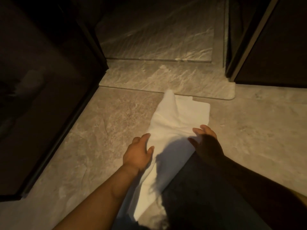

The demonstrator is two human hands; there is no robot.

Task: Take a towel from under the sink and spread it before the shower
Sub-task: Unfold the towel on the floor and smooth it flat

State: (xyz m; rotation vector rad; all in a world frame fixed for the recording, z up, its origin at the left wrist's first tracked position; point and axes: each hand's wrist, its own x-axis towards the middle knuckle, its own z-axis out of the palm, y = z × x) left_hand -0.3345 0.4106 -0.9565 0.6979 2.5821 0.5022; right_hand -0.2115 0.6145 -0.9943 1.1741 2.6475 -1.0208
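A white towel [176,120] lies partly folded on the stone floor, its far end bunched up against the raised threshold [149,78] of the shower. The towel runs back toward me between my arms. My left hand [138,153] grips the towel's left edge, fingers curled on the cloth. My right hand [206,143], in shadow, holds the right edge with fingers over the fabric. Behind the threshold lies the shower floor [157,34], marbled and dim.
A dark glass panel with a black frame [69,97] runs along the left. Another dark framed panel [259,47] stands at the right of the shower opening. Stone tile floor [99,130] spreads left and right of the towel.
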